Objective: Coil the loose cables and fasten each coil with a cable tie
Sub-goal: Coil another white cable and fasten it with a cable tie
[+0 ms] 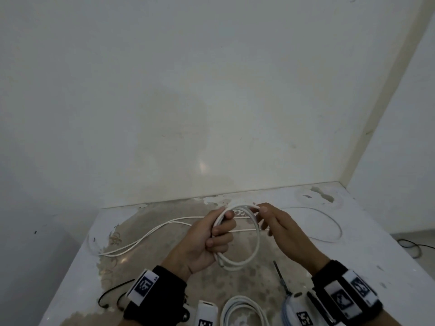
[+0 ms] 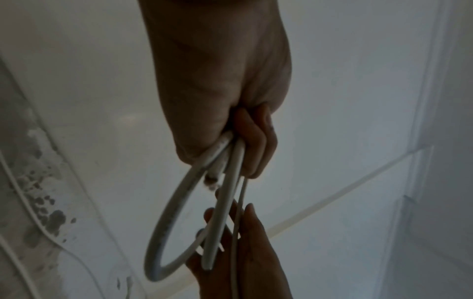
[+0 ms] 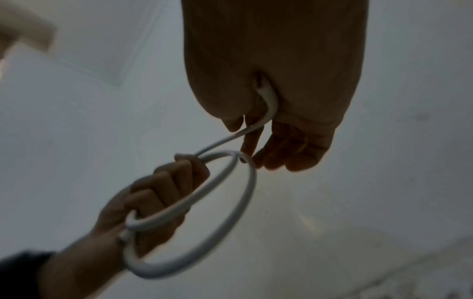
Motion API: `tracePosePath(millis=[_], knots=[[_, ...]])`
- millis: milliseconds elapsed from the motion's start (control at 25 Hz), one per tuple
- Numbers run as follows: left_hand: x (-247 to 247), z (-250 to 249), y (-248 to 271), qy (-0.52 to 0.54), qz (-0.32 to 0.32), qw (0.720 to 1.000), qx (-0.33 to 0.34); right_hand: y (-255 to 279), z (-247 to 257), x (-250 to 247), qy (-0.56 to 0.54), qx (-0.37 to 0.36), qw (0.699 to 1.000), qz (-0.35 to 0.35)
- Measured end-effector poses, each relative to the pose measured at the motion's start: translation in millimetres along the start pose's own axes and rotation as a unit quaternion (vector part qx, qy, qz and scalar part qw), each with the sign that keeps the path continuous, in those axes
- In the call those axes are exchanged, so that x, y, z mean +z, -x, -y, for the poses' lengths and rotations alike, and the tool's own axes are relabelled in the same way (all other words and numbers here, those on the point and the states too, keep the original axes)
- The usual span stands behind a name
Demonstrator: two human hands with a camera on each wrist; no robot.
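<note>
Above the worn table (image 1: 367,234) I hold a white cable coil (image 1: 255,241) of a few loops. My left hand (image 1: 221,231) grips the coil's left side in a fist; the left wrist view shows that hand (image 2: 243,141) closed round the coil (image 2: 163,232). At the coil's top my right hand (image 1: 261,212) pinches the cable between thumb and fingers. In the right wrist view the strand runs through the right hand (image 3: 261,125) down to the coil (image 3: 245,202). The loose cable (image 1: 146,234) trails left over the table, and another stretch (image 1: 332,222) loops to the right.
A second white coil (image 1: 244,309) lies at the near edge, with a bluish-white bundle (image 1: 286,309) to its right. Thin black ties (image 1: 110,295) lie at the near left, and a dark strip (image 1: 280,276) near my right wrist. Walls close the back and right.
</note>
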State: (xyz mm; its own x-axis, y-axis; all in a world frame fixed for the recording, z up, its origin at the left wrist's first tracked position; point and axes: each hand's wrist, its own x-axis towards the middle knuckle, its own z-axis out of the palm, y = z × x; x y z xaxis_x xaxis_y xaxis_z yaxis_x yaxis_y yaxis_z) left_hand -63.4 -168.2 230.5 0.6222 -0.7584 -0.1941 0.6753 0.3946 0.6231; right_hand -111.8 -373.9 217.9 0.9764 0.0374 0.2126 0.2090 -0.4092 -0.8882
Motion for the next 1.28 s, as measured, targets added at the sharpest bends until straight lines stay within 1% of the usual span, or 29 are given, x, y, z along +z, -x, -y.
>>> tracePosePath(millis=[40, 120, 160, 200, 280, 360, 400, 440, 480, 520, 600, 680, 760, 840, 960, 1040, 1120, 1160, 1200, 1280], knots=[[1, 1, 0, 0.002, 0.000, 1.000, 0.007, 3, 2, 4, -0.055, 0.043, 0.998, 0.006], [4, 4, -1, 0.007, -0.001, 1.000, 0.025, 6, 6, 13, -0.177, 0.111, 0.978, 0.025], [6, 6, -3, 0.008, -0.008, 0.999, 0.039, 7, 7, 18, -0.225, 0.128, 0.966, 0.021], [7, 9, -6, 0.004, -0.026, 0.998, 0.057, 6, 6, 24, -0.267, 0.137, 0.954, 0.000], [6, 17, -12, -0.041, -0.085, 0.992, 0.090, 1, 6, 34, -0.350, 0.150, 0.920, -0.087], [4, 25, -15, -0.072, -0.145, 0.982, 0.101, -8, 4, 37, -0.414, 0.163, 0.877, -0.181], [2, 29, -17, -0.055, -0.166, 0.980, 0.097, -12, 5, 38, -0.429, 0.168, 0.862, -0.212], [2, 30, -18, -0.026, -0.176, 0.979, 0.096, -15, 4, 40, -0.436, 0.172, 0.853, -0.230], [3, 29, -19, 0.001, -0.180, 0.978, 0.101, -16, 4, 45, -0.434, 0.180, 0.851, -0.236], [3, 26, -20, 0.022, -0.183, 0.976, 0.115, -15, 5, 51, -0.423, 0.189, 0.857, -0.228], [3, 17, -21, 0.048, -0.189, 0.970, 0.144, -9, 5, 63, -0.382, 0.202, 0.884, -0.177], [-3, 10, -19, 0.075, -0.185, 0.969, 0.146, -2, 4, 68, -0.358, 0.202, 0.900, -0.145], [-9, 8, -15, 0.093, -0.172, 0.971, 0.137, -3, 2, 67, -0.358, 0.197, 0.900, -0.153], [-9, 15, -15, 0.100, -0.165, 0.971, 0.141, -8, 1, 69, -0.388, 0.201, 0.882, -0.178], [-3, 24, -19, 0.107, -0.176, 0.960, 0.188, -12, 5, 82, -0.457, 0.237, 0.830, -0.216], [-2, 22, -23, 0.100, -0.178, 0.956, 0.211, -15, 6, 88, -0.506, 0.261, 0.794, -0.214], [-5, 19, -24, 0.061, -0.186, 0.959, 0.205, -21, 4, 86, -0.543, 0.255, 0.771, -0.213], [-9, 20, -22, 0.024, -0.200, 0.960, 0.196, -25, 1, 83, -0.549, 0.249, 0.768, -0.217], [-13, 22, -19, -0.018, -0.222, 0.958, 0.183, -28, -3, 80, -0.541, 0.246, 0.773, -0.222], [-22, 29, -11, -0.071, -0.261, 0.950, 0.157, -27, -11, 77, -0.504, 0.247, 0.800, -0.213]])
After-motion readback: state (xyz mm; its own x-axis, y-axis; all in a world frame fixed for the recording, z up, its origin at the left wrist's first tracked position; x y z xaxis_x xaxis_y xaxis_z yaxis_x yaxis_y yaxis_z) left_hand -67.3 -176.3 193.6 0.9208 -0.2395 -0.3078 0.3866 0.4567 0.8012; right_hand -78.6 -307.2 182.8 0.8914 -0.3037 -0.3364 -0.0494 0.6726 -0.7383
